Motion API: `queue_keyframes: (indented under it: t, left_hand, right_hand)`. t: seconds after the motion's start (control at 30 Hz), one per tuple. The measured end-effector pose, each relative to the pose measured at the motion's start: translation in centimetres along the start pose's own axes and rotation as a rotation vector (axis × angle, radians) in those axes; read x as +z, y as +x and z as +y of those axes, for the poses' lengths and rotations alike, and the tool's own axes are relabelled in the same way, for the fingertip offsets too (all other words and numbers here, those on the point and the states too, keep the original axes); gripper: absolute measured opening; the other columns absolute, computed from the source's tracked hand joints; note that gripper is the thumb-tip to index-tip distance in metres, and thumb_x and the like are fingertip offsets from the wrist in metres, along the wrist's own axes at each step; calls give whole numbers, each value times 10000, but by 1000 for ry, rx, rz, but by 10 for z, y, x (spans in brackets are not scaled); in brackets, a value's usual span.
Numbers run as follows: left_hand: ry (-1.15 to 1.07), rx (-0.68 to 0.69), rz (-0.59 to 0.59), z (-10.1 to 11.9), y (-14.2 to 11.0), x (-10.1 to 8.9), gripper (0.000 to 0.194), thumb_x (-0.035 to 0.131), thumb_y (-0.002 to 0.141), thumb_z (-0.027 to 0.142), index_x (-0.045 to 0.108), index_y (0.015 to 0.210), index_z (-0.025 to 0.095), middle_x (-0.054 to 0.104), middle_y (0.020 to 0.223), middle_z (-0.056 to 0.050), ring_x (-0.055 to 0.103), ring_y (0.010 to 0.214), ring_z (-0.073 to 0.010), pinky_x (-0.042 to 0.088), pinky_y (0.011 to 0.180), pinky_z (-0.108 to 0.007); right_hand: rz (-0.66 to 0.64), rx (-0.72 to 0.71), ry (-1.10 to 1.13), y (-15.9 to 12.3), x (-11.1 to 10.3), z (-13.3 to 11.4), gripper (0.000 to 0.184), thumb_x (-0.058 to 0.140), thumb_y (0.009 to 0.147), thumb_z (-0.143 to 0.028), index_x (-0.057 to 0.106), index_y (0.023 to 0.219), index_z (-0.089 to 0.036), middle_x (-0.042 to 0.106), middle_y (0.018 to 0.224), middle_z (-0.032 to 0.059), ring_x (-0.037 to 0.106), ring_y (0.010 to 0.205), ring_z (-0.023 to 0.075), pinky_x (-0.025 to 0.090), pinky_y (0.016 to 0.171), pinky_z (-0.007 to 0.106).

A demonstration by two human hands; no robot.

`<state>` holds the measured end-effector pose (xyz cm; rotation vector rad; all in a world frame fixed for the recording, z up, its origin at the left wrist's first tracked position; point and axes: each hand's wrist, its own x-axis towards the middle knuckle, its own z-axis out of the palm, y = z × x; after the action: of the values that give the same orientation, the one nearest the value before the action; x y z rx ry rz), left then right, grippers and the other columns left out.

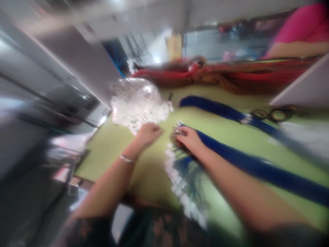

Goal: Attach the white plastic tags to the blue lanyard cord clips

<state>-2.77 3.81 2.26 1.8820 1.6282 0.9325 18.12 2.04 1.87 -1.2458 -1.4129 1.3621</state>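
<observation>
My left hand (pixel 149 133) has its fingers closed in a pinch beside a heap of small white plastic pieces (pixel 140 103), which lies partly on a clear bag. What it pinches, if anything, is too blurred to make out. My right hand (pixel 189 140) is closed on the near ends of a long bundle of blue wires (pixel 236 164), where small pale tips show. Below that hand runs a row of white connectors (pixel 177 181) with thin blue wires (pixel 192 175) trailing from them.
A second bundle of blue wires (pixel 210 107) lies across the green tabletop (pixel 102 154). Rolls of dark tape (pixel 279 114) sit at the right. Behind are red and brown wire bundles (pixel 231 75), and a person's pink sleeve (pixel 303 25) shows. A grey panel (pixel 79 58) stands left.
</observation>
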Motion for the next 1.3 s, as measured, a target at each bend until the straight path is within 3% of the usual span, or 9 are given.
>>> queue_keyframes:
  t: [0.07, 0.1, 0.27, 0.43, 0.57, 0.73, 0.87, 1.1, 1.3]
  left_hand:
    - [208, 17, 193, -11, 16, 5, 90, 635, 744, 245, 696, 775, 186, 640, 729, -60, 595, 770, -228, 457, 743, -351]
    - [298, 41, 215, -16, 23, 9, 114, 622, 751, 227, 692, 827, 177, 648, 792, -83, 596, 821, -246, 457, 785, -374]
    - [442, 113, 217, -31, 34, 30, 171, 581, 763, 151, 669, 907, 178, 663, 926, -126, 584, 934, -285, 445, 860, -417]
    - [416, 123, 233, -24, 23, 25, 217, 518, 837, 201, 701, 947, 161, 684, 944, -120, 599, 921, -267, 453, 858, -400]
    - [174, -11, 199, -6, 2, 17, 282, 512, 851, 259, 724, 1010, 163, 692, 849, -87, 614, 769, -211, 482, 749, -357]
    - [-419, -296, -193, 13, -29, 30, 360, 658, 766, 364, 731, 1050, 154, 616, 578, -17, 524, 487, -117, 443, 511, -257]
    - [-540, -319, -150, 19, -37, 42, 329, 733, 709, 362, 751, 960, 151, 632, 580, -12, 539, 487, -100, 453, 511, -233]
    - [-617, -408, -141, 20, -40, 42, 333, 727, 733, 347, 730, 983, 127, 683, 615, -48, 611, 528, -108, 493, 544, -212]
    - [-756, -434, -101, 21, -38, 40, 388, 754, 704, 265, 670, 1059, 131, 696, 678, -39, 675, 619, -137, 527, 586, -224]
  right_hand:
    - [-2, 19, -23, 0, 1, 1, 68, 559, 672, -208, 603, 713, -176, 572, 500, -49, 507, 425, 101, 394, 445, 207]
    - [-2, 26, -52, 0, 1, 2, 62, 560, 674, -216, 599, 700, -176, 566, 491, -46, 501, 426, 102, 386, 447, 209]
    - [62, -51, -232, 1, 2, 8, 114, 596, 673, -275, 623, 688, -165, 594, 570, -18, 493, 514, 110, 386, 529, 233]
    - [70, -99, -276, 2, 3, 8, 109, 586, 666, -241, 639, 699, -151, 618, 633, -8, 504, 589, 117, 403, 608, 236]
    - [76, -131, -276, 2, 2, 8, 100, 565, 682, -239, 620, 665, -157, 594, 608, -18, 487, 580, 116, 383, 585, 229]
    - [94, -180, -297, 2, 1, 13, 165, 517, 742, -250, 649, 704, -159, 614, 620, -6, 499, 580, 126, 379, 577, 231]
    - [75, -226, -403, 0, 1, 14, 142, 535, 747, -224, 662, 728, -165, 654, 658, 6, 532, 594, 132, 393, 608, 236]
    - [209, -264, -437, 3, 3, 18, 138, 545, 781, -267, 641, 811, -173, 679, 770, 35, 579, 690, 155, 424, 678, 261]
    - [56, -16, -164, 4, -2, 11, 144, 535, 782, -292, 620, 776, -176, 611, 625, -19, 515, 514, 117, 436, 524, 235]
